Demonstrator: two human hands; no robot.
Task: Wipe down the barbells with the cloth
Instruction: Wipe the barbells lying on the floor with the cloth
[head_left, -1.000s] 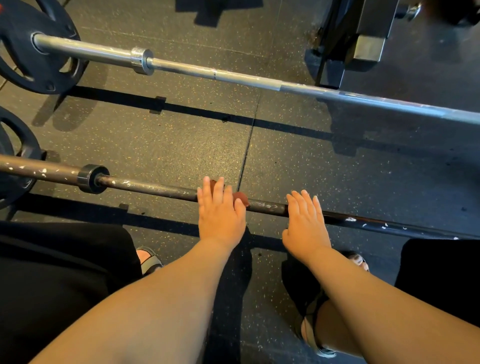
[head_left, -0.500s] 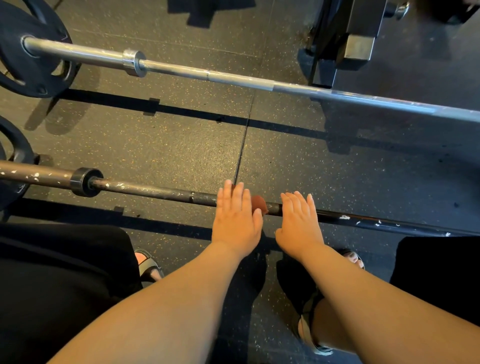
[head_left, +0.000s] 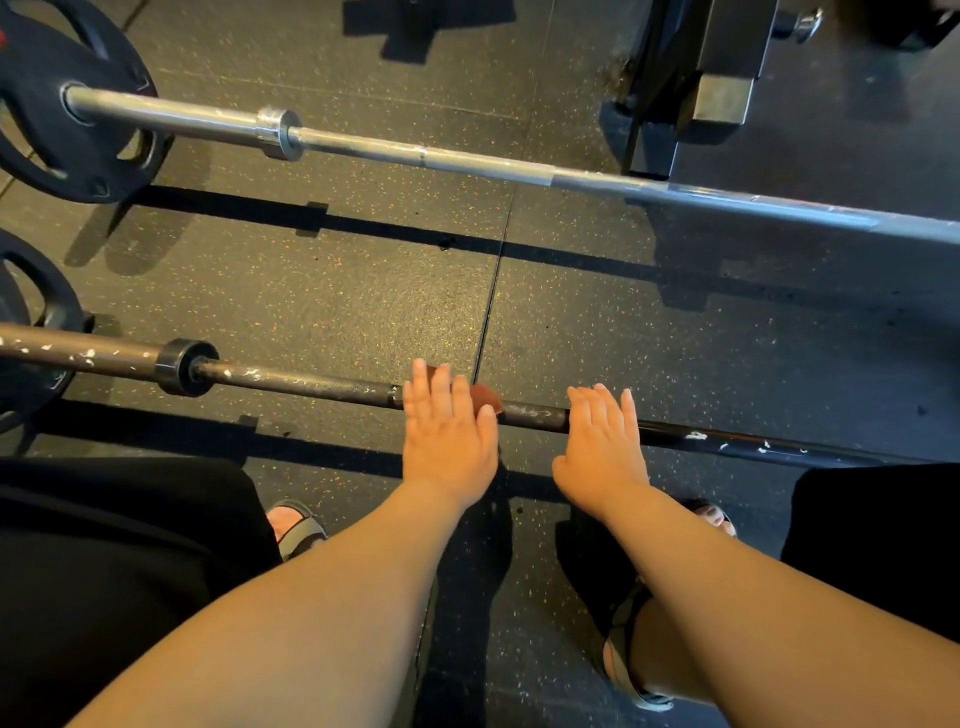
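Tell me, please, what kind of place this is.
Probably a gym: a dark barbell and a silver barbell lie on a speckled rubber floor, and a black plate sits on the silver one.

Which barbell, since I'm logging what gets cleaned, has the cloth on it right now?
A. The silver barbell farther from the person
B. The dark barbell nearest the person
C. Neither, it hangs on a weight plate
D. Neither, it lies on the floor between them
B: the reddish cloth peeks out from under the left hand, which presses it flat on the dark barbell; no hand touches the silver barbell.
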